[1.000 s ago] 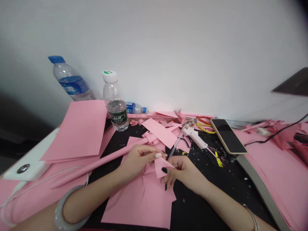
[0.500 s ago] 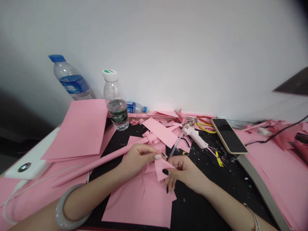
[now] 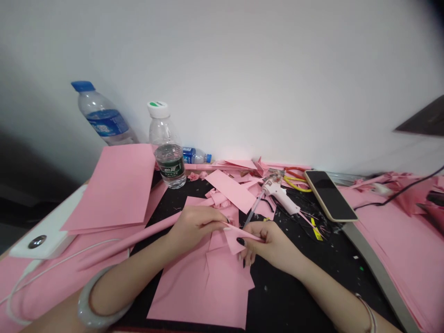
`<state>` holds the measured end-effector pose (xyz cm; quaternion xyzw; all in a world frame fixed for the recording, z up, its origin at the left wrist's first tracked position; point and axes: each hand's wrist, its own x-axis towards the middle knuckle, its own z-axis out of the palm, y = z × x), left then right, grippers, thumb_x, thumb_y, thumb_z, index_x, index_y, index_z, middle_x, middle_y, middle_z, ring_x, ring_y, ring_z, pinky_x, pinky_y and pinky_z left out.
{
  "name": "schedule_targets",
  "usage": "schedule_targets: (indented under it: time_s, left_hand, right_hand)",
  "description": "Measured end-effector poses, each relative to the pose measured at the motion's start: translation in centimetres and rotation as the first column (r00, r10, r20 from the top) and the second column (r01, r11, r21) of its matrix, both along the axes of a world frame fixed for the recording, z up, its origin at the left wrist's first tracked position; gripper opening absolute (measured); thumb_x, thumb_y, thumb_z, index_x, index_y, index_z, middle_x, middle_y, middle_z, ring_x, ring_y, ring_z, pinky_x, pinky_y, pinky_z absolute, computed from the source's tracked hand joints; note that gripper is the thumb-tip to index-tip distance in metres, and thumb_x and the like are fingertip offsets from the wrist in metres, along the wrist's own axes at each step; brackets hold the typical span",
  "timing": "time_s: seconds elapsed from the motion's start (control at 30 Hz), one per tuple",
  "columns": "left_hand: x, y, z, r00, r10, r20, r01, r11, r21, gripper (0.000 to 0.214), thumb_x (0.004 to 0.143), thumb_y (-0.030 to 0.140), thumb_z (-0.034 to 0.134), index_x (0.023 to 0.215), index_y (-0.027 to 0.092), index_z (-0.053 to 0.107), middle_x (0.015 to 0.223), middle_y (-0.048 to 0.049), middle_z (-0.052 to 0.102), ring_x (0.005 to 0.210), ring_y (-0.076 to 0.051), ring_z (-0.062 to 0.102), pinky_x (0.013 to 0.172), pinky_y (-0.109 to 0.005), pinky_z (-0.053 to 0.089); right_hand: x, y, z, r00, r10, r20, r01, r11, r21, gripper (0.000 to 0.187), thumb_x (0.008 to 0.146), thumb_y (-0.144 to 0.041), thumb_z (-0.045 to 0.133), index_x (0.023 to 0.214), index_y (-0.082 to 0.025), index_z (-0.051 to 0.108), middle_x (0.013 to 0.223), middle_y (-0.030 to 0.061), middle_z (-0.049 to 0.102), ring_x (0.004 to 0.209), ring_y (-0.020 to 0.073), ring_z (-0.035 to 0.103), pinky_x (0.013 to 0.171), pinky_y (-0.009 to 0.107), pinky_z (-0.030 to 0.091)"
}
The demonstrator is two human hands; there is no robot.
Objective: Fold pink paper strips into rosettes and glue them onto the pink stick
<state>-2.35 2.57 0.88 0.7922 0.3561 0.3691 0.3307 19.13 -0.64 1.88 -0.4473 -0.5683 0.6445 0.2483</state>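
My left hand [image 3: 196,226] and my right hand [image 3: 267,245] meet over the black mat, both pinching a small folded piece of pink paper [image 3: 236,237]. Its pointed tip runs from my left fingertips across to my right fingers. Under my hands lies a cut pink paper sheet [image 3: 204,291]. A rolled pink paper tube [image 3: 128,243] passes beneath my left hand. The thin nozzle end of a white hot glue gun [image 3: 279,198] points down towards the gap between my hands, without touching them.
A smartphone [image 3: 331,196] and yellow-handled scissors [image 3: 294,179] lie at the back right. Water bottles [image 3: 168,148] stand by the wall. A stack of pink sheets [image 3: 114,187] lies left, more pink paper [image 3: 402,245] lies right, and scraps litter the mat [image 3: 298,286].
My hands have moved slightly apart, and the small pink paper is now stretched between them, flatter and more pointed. My left hand has shifted a little up and left.
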Motion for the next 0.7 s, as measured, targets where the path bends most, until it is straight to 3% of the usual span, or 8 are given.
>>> schedule_targets:
  time_s: [0.13, 0.37, 0.57, 0.7]
  left_hand:
    - [-0.4, 0.2, -0.3, 0.995, -0.035, -0.095, 0.049, 0.988, 0.144, 0.022, 0.087, 0.032, 0.057, 0.087, 0.02, 0.075, 0.085, -0.0071, 0.075, 0.08, -0.019, 0.069, 0.076, -0.026, 0.052]
    - [-0.4, 0.5, -0.4, 0.982, -0.096, -0.163, 0.129, 0.97, 0.205, 0.028, 0.092, 0.028, 0.047, 0.088, 0.017, 0.072, 0.084, -0.0087, 0.074, 0.076, -0.018, 0.066, 0.071, -0.025, 0.048]
    - [-0.1, 0.5, -0.5, 0.966, -0.097, -0.24, 0.115, 0.991, 0.063, 0.033, 0.094, 0.025, 0.04, 0.073, 0.017, 0.065, 0.065, -0.0025, 0.064, 0.061, -0.014, 0.056, 0.062, -0.022, 0.04]
    - [0.1, 0.3, 0.0, 0.967, -0.132, -0.22, 0.125, 0.991, -0.047, 0.037, 0.095, 0.027, 0.037, 0.072, 0.016, 0.063, 0.065, -0.0007, 0.062, 0.061, -0.012, 0.054, 0.063, -0.021, 0.039]
  right_hand:
    - [0.3, 0.1, -0.1, 0.999, 0.032, 0.026, -0.033, 0.999, 0.038, 0.028, 0.082, -0.041, 0.06, 0.07, -0.016, 0.056, 0.058, 0.0011, 0.068, 0.051, 0.0146, 0.067, 0.052, 0.026, 0.056]
    - [1.1, 0.3, -0.3, 0.998, 0.028, 0.057, -0.032, 0.997, 0.075, 0.021, 0.085, -0.035, 0.056, 0.082, -0.014, 0.06, 0.056, -0.0009, 0.064, 0.047, 0.0119, 0.064, 0.048, 0.022, 0.052]
    - [1.2, 0.5, -0.3, 0.999, 0.03, 0.042, -0.031, 0.999, 0.025, 0.011, 0.082, -0.024, 0.057, 0.084, -0.014, 0.061, 0.06, 0.0007, 0.068, 0.045, 0.0099, 0.061, 0.045, 0.019, 0.05]
    - [1.1, 0.4, -0.1, 0.998, 0.019, 0.056, -0.02, 1.0, 0.02, 0.013, 0.079, -0.016, 0.055, 0.089, -0.015, 0.062, 0.058, -0.0017, 0.066, 0.042, 0.0076, 0.057, 0.043, 0.017, 0.046]
